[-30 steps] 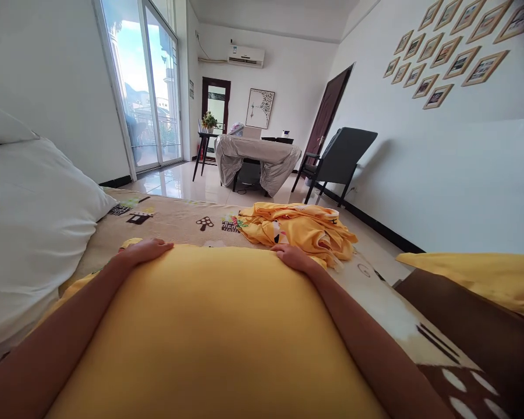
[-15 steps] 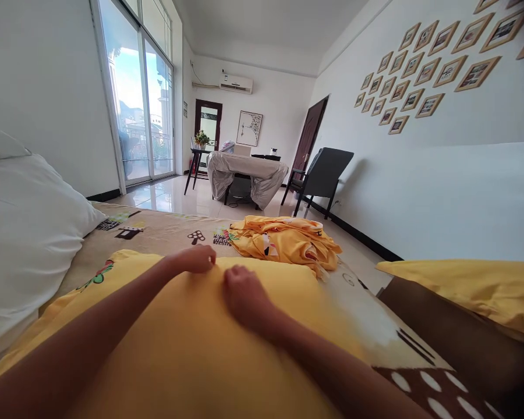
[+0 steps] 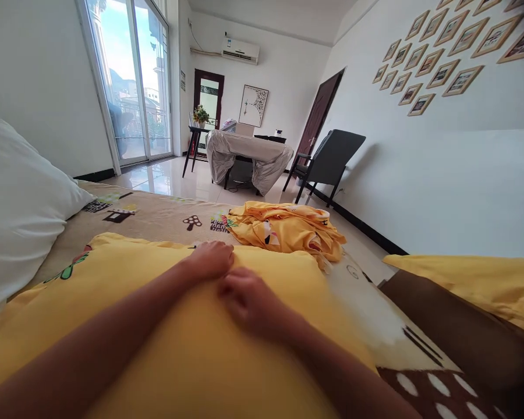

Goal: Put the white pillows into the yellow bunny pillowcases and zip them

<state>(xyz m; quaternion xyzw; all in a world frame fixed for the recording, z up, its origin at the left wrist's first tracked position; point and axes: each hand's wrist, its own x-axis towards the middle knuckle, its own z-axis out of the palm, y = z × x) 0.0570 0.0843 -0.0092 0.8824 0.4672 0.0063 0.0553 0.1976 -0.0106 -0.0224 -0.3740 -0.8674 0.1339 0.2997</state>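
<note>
A plump pillow in a yellow pillowcase (image 3: 144,273) lies in front of me, its far edge towards the room. My left hand (image 3: 212,259) is closed on the pillowcase at that far edge, its fingertips hidden from me. Just nearer and to the right, my right hand (image 3: 248,299) has its fingers curled in a pinch on the cloth, slightly blurred. The two hands almost touch. Any small part between the fingers is hidden. A green and red print shows at the pillowcase's left corner.
Beyond the pillow, a crumpled orange-yellow printed cloth (image 3: 288,230) lies on the patterned bed cover (image 3: 157,215). A white pillow (image 3: 21,203) stands at left, and another yellow cloth (image 3: 471,279) is at right. A covered table (image 3: 248,145) and black chair (image 3: 332,157) stand farther off.
My left hand has shifted right along the pillowcase edge, closing the gap to my right hand. The right hand stays nearly in place, its fingers curled. The view has tilted slightly down.
</note>
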